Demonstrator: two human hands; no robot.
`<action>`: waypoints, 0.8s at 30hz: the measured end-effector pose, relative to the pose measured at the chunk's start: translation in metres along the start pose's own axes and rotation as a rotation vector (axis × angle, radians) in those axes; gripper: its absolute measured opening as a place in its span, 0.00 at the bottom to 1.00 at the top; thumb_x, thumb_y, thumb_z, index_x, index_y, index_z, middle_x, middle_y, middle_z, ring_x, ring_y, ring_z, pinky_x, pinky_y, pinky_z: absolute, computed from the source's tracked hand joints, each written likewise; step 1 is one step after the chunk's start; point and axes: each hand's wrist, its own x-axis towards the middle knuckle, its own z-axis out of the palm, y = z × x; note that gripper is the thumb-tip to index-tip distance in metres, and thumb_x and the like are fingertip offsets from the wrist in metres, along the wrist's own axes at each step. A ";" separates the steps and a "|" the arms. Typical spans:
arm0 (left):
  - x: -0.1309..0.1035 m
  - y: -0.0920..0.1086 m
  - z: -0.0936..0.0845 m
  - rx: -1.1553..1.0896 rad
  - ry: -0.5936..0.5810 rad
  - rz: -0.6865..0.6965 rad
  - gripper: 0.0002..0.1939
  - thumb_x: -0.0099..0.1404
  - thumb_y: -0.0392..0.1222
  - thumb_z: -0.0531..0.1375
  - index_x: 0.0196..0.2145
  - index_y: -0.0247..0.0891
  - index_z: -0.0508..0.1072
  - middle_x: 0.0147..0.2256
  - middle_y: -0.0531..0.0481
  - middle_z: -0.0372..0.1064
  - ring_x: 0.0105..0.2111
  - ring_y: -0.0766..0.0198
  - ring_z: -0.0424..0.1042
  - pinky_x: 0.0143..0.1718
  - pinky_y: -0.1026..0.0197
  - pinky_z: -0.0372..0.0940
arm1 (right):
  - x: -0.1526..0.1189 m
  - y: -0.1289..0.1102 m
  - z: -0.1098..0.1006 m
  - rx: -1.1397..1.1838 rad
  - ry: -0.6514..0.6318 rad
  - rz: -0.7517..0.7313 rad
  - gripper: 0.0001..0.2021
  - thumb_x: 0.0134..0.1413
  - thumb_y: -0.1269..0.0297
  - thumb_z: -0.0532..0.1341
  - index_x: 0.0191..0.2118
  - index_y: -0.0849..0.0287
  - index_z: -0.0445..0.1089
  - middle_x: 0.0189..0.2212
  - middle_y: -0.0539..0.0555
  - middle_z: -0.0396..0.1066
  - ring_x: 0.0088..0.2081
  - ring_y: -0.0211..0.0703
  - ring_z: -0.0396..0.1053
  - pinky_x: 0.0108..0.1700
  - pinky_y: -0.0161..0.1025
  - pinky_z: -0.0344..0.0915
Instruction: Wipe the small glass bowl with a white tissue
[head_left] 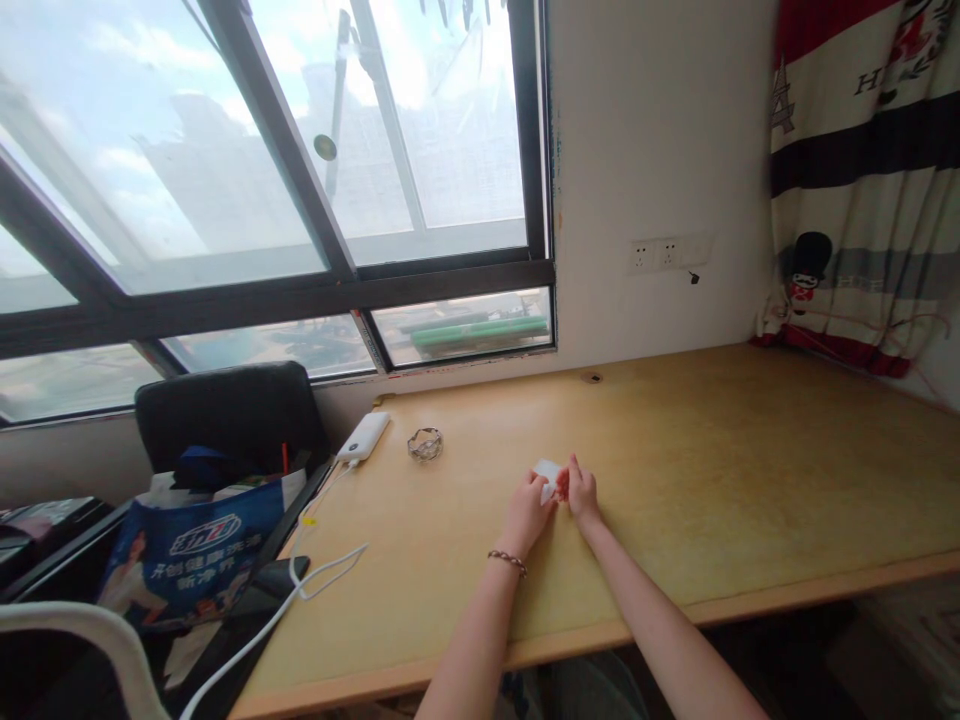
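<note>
Above the middle of the table, my left hand (530, 512) is closed, its thumb and fingers pinching a small white piece (547, 471) that looks like tissue or thin paper. Close against its right side is my right hand (580, 492), thumb up and fingers curled inward at the white piece's edge. Whether those fingers grip it or something else is hidden. A braided bracelet (508, 562) circles my left wrist. Further back to the left, an openwork silver metal ring (425, 444) lies on the tabletop (720, 470), apart from both hands.
A white power bank (364, 437) sits at the table's left edge, its white cable (330, 568) trailing off the side. Left of the table, a black chair (232, 415) holds a blue bag (191, 560). Behind are a window, a wall with sockets (655, 254) and a patterned curtain (862, 190).
</note>
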 end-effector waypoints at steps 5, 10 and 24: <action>0.002 -0.008 -0.001 0.076 0.042 -0.045 0.08 0.57 0.36 0.51 0.22 0.35 0.65 0.31 0.45 0.64 0.30 0.64 0.65 0.33 0.63 0.57 | 0.001 0.002 0.000 0.118 0.081 0.105 0.27 0.48 0.42 0.43 0.16 0.59 0.61 0.10 0.49 0.60 0.11 0.34 0.56 0.15 0.32 0.54; 0.007 -0.009 -0.009 -0.330 0.194 -0.176 0.08 0.57 0.42 0.53 0.28 0.35 0.67 0.30 0.46 0.66 0.31 0.64 0.66 0.33 0.63 0.59 | 0.006 0.006 -0.001 0.106 0.083 0.082 0.20 0.45 0.46 0.52 0.20 0.60 0.62 0.13 0.49 0.63 0.15 0.35 0.60 0.18 0.32 0.57; 0.015 -0.011 -0.005 -1.203 0.181 -0.591 0.15 0.46 0.43 0.63 0.30 0.31 0.68 0.28 0.46 0.69 0.25 0.66 0.68 0.27 0.64 0.63 | 0.008 0.008 0.000 0.509 -0.102 0.174 0.14 0.36 0.62 0.63 0.34 0.62 0.70 0.32 0.54 0.72 0.32 0.40 0.68 0.35 0.36 0.64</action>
